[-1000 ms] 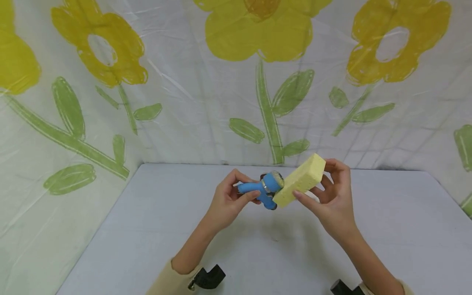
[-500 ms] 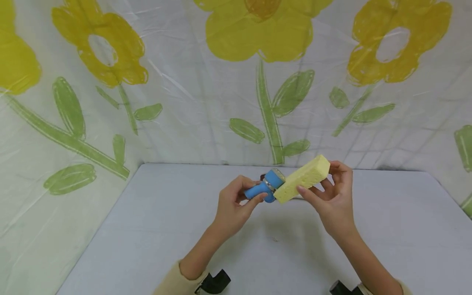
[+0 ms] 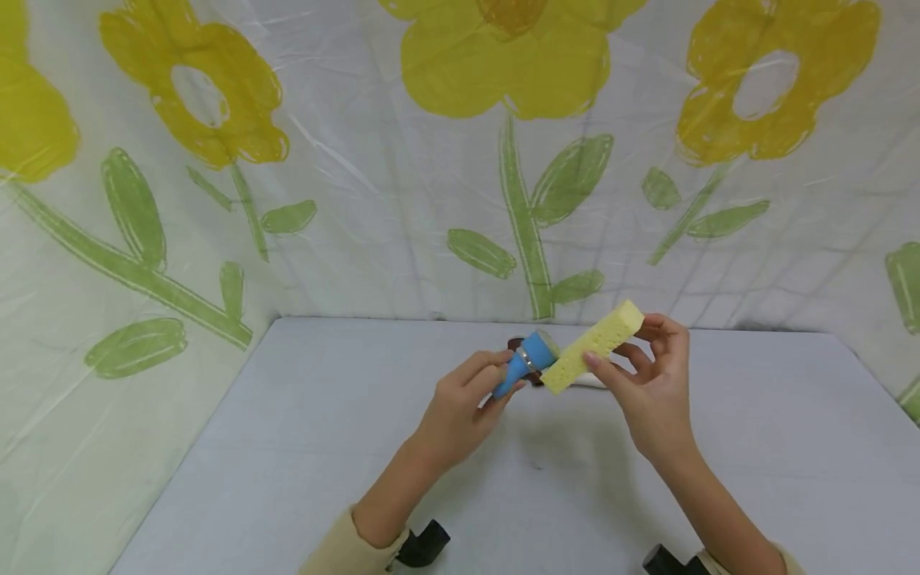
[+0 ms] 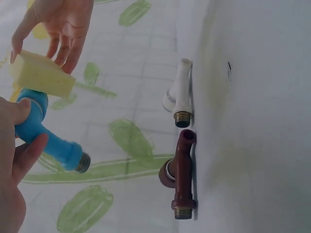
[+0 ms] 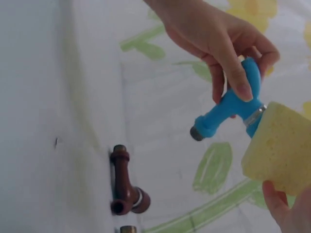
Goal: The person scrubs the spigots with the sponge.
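In the head view my left hand (image 3: 460,411) grips a blue tap (image 3: 528,361) by its body, above the table. A metal ring circles the tap, and its threaded end shows in the left wrist view. My right hand (image 3: 657,391) pinches a yellow sponge (image 3: 592,347) between thumb and fingers. The sponge's lower end touches the rim of the tap's round end, as the right wrist view shows (image 5: 255,121) too. Behind the hands, a maroon tap (image 4: 182,172) and a white tap (image 4: 181,90) lie on the table; the head view shows only parts of them.
The table (image 3: 287,479) has a pale cover. A sheet printed with yellow flowers (image 3: 359,160) hangs right behind its far edge. Black devices sit at both wrists, the left one (image 3: 424,545) near the sleeve.
My left hand has moved slightly right and turned the blue tap, so its lower branch no longer shows in the head view. The sponge has shifted a little right and rotated, showing a narrower side.
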`<action>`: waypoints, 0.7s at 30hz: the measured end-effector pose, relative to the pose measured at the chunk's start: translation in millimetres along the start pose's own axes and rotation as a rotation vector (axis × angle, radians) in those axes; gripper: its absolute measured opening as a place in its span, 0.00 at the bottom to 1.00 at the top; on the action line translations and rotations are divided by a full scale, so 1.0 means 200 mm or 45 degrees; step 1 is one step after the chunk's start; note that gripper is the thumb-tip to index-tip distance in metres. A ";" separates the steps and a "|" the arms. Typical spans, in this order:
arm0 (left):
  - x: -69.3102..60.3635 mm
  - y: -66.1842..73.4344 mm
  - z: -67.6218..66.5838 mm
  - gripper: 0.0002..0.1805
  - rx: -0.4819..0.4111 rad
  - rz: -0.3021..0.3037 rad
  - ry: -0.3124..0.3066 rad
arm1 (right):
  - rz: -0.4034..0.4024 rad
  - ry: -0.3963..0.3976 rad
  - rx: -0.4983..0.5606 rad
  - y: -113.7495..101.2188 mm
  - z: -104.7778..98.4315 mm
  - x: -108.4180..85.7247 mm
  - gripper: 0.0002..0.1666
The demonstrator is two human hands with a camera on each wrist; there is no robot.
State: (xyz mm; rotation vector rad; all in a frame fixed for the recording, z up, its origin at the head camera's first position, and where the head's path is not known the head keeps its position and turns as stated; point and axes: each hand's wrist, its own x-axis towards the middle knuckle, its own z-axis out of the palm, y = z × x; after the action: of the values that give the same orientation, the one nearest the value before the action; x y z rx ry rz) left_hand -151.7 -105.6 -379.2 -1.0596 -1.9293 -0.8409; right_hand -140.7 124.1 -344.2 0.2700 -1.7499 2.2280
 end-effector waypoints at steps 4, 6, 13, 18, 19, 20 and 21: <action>0.00 -0.01 0.00 0.09 0.197 0.202 0.004 | 0.027 0.029 -0.066 0.01 0.01 0.00 0.39; 0.00 -0.01 -0.01 0.05 0.230 0.234 0.012 | 0.022 0.035 -0.084 0.01 0.01 0.00 0.40; 0.00 0.00 0.00 0.02 0.193 0.250 0.019 | -0.028 0.060 -0.129 0.00 0.01 -0.01 0.41; 0.00 -0.01 0.00 0.15 0.202 0.225 0.010 | -0.023 0.068 -0.152 0.01 0.02 -0.01 0.41; 0.00 -0.01 0.00 0.17 0.208 0.222 0.007 | -0.027 0.069 -0.153 0.00 0.03 -0.02 0.42; 0.00 -0.01 0.00 0.18 0.219 0.224 0.001 | -0.033 0.068 -0.155 0.00 0.03 -0.02 0.42; 0.00 -0.01 0.01 0.18 0.233 0.231 -0.006 | -0.041 0.070 -0.166 0.00 0.03 -0.02 0.42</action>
State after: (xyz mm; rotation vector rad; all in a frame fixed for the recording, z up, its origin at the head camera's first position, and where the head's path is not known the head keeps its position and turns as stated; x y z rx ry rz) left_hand -153.8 -105.9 -380.9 -1.1054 -1.8426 -0.5507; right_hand -137.2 118.0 -344.2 0.2048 -1.8383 2.0688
